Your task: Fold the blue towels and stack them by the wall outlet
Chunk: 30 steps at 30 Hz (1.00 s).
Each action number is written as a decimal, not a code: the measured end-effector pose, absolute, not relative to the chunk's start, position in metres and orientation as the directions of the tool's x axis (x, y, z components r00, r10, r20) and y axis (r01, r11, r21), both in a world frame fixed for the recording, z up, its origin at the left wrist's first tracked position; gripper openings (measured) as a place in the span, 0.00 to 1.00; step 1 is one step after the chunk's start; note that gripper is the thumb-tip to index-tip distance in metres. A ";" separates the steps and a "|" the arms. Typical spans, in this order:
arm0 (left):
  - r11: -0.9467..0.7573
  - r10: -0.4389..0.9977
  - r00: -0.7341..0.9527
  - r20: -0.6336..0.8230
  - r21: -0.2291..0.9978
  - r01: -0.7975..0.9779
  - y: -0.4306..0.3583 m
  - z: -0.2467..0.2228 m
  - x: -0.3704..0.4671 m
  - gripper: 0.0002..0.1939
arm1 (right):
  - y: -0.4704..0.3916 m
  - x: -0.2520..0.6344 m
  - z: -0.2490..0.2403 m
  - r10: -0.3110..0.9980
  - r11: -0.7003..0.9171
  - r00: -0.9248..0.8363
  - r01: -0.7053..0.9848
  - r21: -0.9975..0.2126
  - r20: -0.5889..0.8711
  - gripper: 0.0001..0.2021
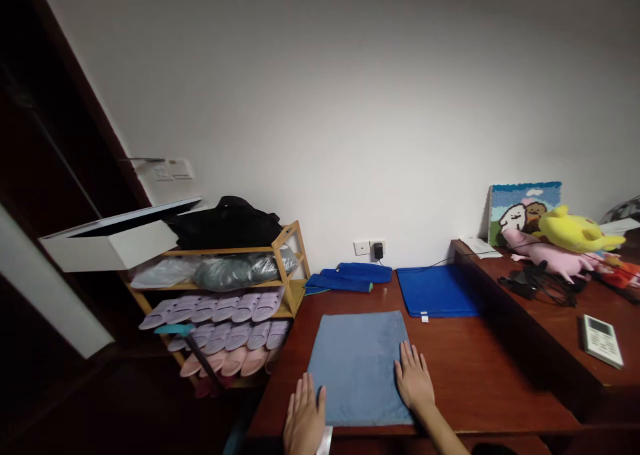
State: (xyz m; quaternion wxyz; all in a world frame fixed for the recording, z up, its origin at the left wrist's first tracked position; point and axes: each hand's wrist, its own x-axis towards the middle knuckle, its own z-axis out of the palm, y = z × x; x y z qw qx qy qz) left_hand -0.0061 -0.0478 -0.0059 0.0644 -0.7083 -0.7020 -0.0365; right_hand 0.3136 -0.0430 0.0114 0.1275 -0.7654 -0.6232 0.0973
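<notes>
Grey-blue cloth (360, 368) lies flat before us on the brown table (490, 381) in the head view; our left hand (304, 415) and right hand (414, 378), fingers outstretched, stand apart at its opposite side edges, gripping nothing

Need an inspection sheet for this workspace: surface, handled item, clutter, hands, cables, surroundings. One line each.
Surface: reddish-brown wooden table, beside a higher brown wooden desk.
Handled item: square grey-blue plush cloth piece, lying flat.
Clutter: flat bright-blue fabric piece with white tag; pink plush pig and yellow plush toy on desk.
Hands: left hand at plush piece's left edge, right hand at its right; grasp nothing visible.
Cables: tangled black cables on desk; black plug-in adapter at wall.
Surroundings: white wall; light wooden rack holding lilac plastic slippers.
</notes>
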 end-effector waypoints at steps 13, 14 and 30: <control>-0.533 0.840 0.495 0.222 0.167 0.830 -0.023 0.032 0.137 0.30 | -0.047 0.313 0.019 0.984 -0.164 0.177 0.937 -0.308 0.015 0.34; -0.575 0.816 0.541 0.204 0.191 0.796 -0.023 0.031 0.155 0.30 | -0.048 0.314 0.019 0.986 -0.152 0.165 0.941 -0.302 0.018 0.34; -0.166 0.969 0.149 0.198 0.072 0.984 0.026 0.003 -0.015 0.32 | -0.043 0.314 0.007 0.979 -0.182 0.199 0.940 -0.290 0.030 0.34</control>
